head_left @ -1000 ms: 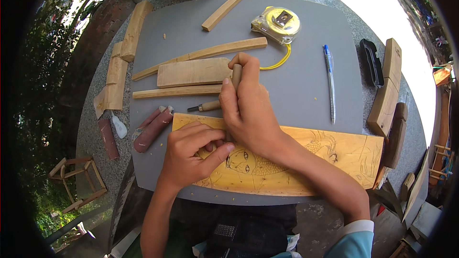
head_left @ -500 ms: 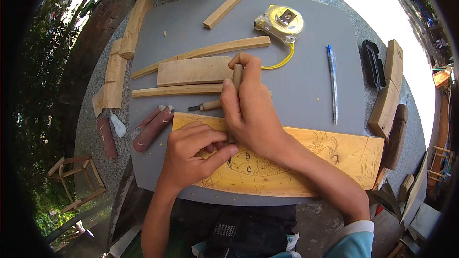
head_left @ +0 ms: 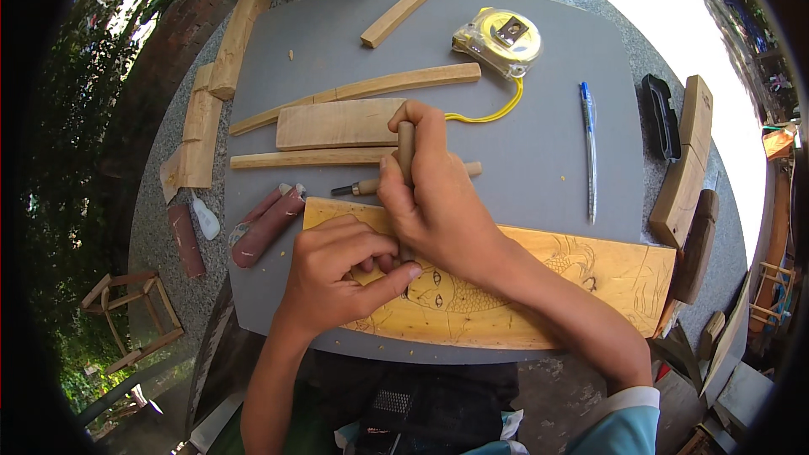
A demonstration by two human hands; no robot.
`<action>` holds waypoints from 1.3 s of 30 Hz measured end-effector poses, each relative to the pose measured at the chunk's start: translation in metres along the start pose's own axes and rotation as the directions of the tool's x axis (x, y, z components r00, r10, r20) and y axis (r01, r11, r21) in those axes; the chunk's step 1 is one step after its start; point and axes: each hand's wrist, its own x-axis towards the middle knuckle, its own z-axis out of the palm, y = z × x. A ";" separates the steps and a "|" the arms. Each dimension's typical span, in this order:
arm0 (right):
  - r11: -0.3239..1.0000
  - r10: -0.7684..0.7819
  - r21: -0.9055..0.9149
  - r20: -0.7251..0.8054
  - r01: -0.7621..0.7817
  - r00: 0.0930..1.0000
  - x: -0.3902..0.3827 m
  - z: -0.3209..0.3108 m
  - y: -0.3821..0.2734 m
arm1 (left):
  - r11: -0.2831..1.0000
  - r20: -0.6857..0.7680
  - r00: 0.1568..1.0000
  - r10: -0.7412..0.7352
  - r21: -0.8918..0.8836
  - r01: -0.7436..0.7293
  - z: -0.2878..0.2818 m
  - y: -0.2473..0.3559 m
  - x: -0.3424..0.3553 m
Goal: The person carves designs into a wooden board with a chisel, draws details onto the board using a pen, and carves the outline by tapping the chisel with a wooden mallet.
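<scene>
A wood-carving chisel [head_left: 406, 152] stands nearly upright, with my right hand [head_left: 442, 206] closed round its wooden handle. Down at its lower end, the bent fingers and thumb of my left hand [head_left: 345, 265] close in on the shaft; the cutting tip is hidden. Beneath both hands lies a yellowish wooden board [head_left: 624, 286], carved with a face and a scale-like pattern. The left hand rests on the board's left part. A second carving tool [head_left: 366, 188] with a dark blade lies just beyond, partly behind my right hand.
Wood strips [head_left: 404, 78] and a flat wood block [head_left: 337, 124] lie farther back on the grey work board [head_left: 539, 168]. A tape measure [head_left: 506, 40] is at the back, a blue pen [head_left: 588, 152] to the right. Reddish-brown rolls [head_left: 268, 227] sit left; a black case [head_left: 661, 118] lies right.
My right hand and the chisel's upper end have shifted slightly left, bringing the handle more upright. My left hand stays in nearly the same spot.
</scene>
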 end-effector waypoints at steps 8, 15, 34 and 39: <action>0.996 0.031 -0.078 -0.050 -0.035 0.998 0.000 -0.002 -0.007 | 1.000 -0.007 1.000 0.006 0.015 -0.006 0.000 -0.001 -0.001; 0.999 -0.029 -0.036 -0.026 0.029 0.999 0.000 0.000 -0.001 | 1.000 -0.007 1.000 0.015 0.020 -0.015 -0.001 -0.002 -0.001; 0.845 0.497 0.112 0.194 -0.522 0.846 -0.067 -0.042 -0.046 | 0.958 -0.082 0.997 -0.001 -0.286 -0.022 -0.011 -0.016 0.006; 0.969 0.235 -0.031 -0.179 -0.244 0.955 -0.106 -0.012 -0.047 | 0.988 -0.228 0.973 0.035 -0.139 -0.068 -0.008 -0.015 0.012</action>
